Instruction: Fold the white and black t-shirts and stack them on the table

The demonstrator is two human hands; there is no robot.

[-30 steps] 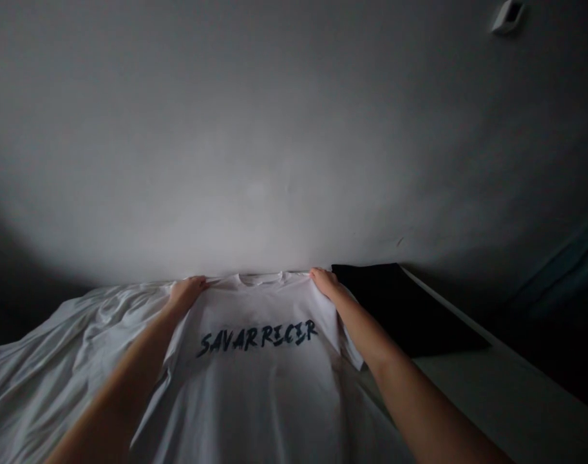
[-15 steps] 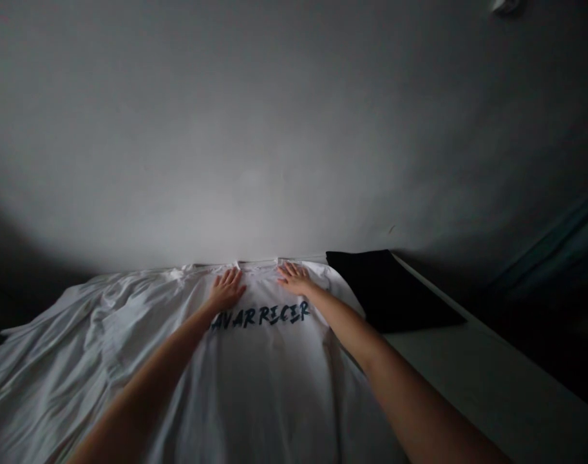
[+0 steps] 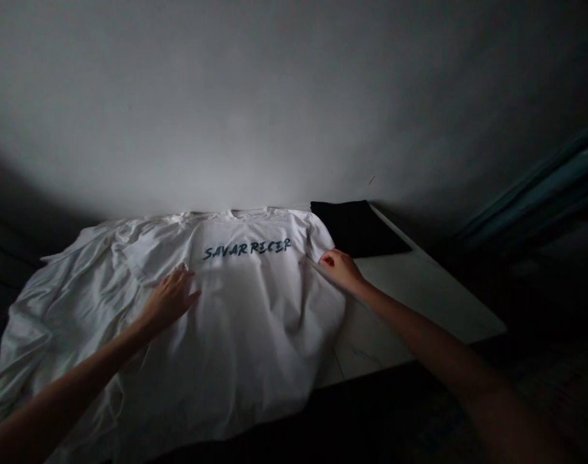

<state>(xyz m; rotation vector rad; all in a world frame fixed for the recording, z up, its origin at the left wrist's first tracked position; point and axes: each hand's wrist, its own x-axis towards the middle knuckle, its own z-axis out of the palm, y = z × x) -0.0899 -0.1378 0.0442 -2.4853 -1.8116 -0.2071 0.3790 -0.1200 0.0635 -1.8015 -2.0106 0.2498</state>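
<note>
A white T-shirt [image 3: 255, 303] with dark lettering across its chest lies spread on the table, its lower part hanging over the front edge. My right hand [image 3: 341, 267] pinches the hem of the sleeve on the right. Over on the left side of the shirt, my left hand [image 3: 170, 296] rests on the cloth with its fingers apart. More crumpled white cloth [image 3: 76, 316] lies beside and under the shirt on the left.
A folded black cloth [image 3: 361, 229] lies at the back right of the white table [image 3: 419, 290]. Behind the table rises a pale wall [image 3: 255, 109]. Dark teal fabric or furniture [image 3: 540, 187] is dimly visible at far right.
Both hands have come away from the shirt's collar area toward me. The right hand has moved to the right sleeve and closed on it; the left has slid down and left. The view has tilted down.
</note>
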